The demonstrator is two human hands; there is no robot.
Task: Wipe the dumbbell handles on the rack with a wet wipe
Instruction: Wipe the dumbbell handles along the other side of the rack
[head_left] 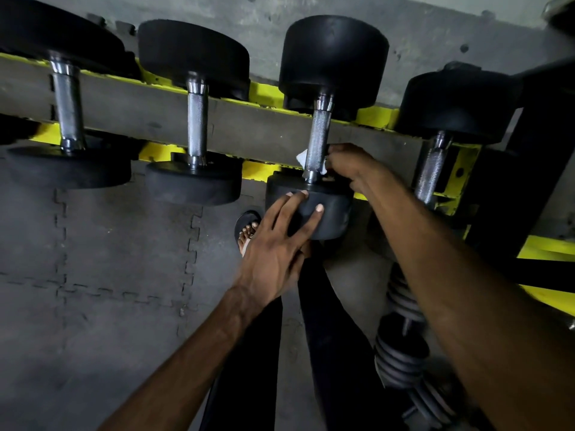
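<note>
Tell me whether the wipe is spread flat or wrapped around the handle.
Wrapped: the wipe shows white on both sides of the handle, held there by the right hand.

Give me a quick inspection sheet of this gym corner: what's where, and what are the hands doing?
Surface: yellow rack holding four dumbbells in view.
Job's things: white wipe wrapped at the lower end of the third dumbbell's handle.
Clutter: plate-loaded dumbbells on the floor.
Hands: right hand holds the wipe; left hand steadies the near head.
Cables: nothing seen.
Surroundings: interlocking floor mats, sandalled foot.

Knurled shiny metal handle (318, 141), matt rubber heads (333, 57)
</note>
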